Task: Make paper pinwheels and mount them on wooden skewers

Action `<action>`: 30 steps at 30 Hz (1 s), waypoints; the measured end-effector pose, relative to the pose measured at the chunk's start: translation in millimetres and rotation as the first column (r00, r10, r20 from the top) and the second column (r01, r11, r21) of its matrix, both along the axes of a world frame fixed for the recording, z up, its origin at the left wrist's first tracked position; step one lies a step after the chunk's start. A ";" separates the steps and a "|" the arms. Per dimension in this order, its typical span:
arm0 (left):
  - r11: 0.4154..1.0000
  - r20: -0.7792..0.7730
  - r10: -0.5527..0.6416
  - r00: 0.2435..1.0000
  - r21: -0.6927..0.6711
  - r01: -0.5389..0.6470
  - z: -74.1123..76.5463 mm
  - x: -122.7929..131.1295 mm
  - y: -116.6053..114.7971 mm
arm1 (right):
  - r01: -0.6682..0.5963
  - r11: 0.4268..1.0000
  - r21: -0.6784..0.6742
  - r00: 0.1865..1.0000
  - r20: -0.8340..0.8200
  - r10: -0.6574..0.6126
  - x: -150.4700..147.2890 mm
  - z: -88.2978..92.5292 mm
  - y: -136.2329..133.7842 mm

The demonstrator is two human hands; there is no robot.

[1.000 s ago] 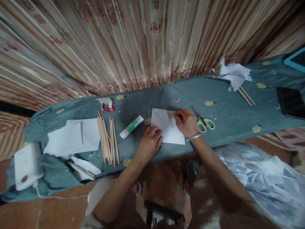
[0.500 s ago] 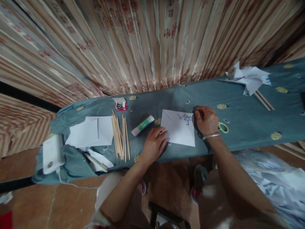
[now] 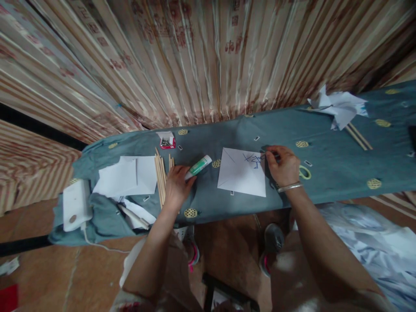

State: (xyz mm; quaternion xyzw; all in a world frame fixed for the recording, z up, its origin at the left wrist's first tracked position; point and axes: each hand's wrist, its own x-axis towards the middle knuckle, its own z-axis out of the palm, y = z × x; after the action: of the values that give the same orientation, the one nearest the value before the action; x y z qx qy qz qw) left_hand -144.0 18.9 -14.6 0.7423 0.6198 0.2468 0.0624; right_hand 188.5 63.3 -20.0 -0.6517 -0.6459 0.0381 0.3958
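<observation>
A white square of paper [image 3: 241,178] with fold lines and blue pen marks lies on the blue-grey cloth [image 3: 331,160]. My right hand [image 3: 283,167] rests at the paper's right edge, fingers pinched on a thin dark object that looks like a pen. My left hand [image 3: 177,186] has reached left and is closed around the lower end of a white and green glue stick [image 3: 199,166]. Beside that hand lies a bundle of wooden sticks [image 3: 161,180]. Green-handled scissors [image 3: 304,173] peek out just right of my right hand.
A stack of white paper [image 3: 126,177] and a white box [image 3: 76,204] lie at the left end. A small red box of pins [image 3: 167,141] sits at the back. A paper pinwheel [image 3: 339,108] on sticks lies far right. Striped curtain hangs behind.
My left hand left the paper's lower-left corner and moved left onto the glue stick. My right hand stays at the paper's right edge, where pen marks appeared since the first frame.
</observation>
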 end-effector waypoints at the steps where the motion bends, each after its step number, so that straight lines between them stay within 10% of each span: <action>1: 1.000 0.025 0.010 1.000 -0.006 -0.010 0.5 0.8 -0.1 | 0.005 1.000 -0.005 0.999 -0.032 -0.005 -1.8 2.0 -1.3; 6: 0.988 0.371 0.074 0.926 -0.154 -0.018 11.2 25.9 -3.6 | -0.124 0.989 -0.077 0.922 -0.377 0.087 -33.4 16.5 -23.3; 12: 0.931 0.765 0.081 0.639 -0.286 0.225 19.2 74.5 -13.7 | -0.567 0.812 -0.140 0.399 -0.909 0.123 -85.6 23.1 -58.1; 16: 0.915 0.803 0.083 0.590 -0.296 0.274 17.8 88.3 -18.1 | -0.579 0.810 -0.089 0.154 -0.988 0.001 -93.7 22.5 -59.2; 23: 0.936 0.718 0.088 0.690 -0.296 0.190 13.7 73.6 -10.9 | -0.403 0.911 -0.088 -0.044 -0.992 -0.115 -63.3 24.3 -43.2; 30: 0.995 0.163 -0.061 0.985 -0.063 0.072 11.4 33.7 15.3 | -0.491 0.862 -0.127 -0.127 -0.969 -0.214 -44.0 17.7 -38.6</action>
State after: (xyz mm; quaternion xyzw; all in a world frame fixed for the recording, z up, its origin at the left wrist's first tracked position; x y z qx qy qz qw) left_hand -110.3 34.2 -3.2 0.7378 0.5956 0.2823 0.1459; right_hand 144.5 24.7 -2.3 -0.3953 -0.1685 0.7049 0.5643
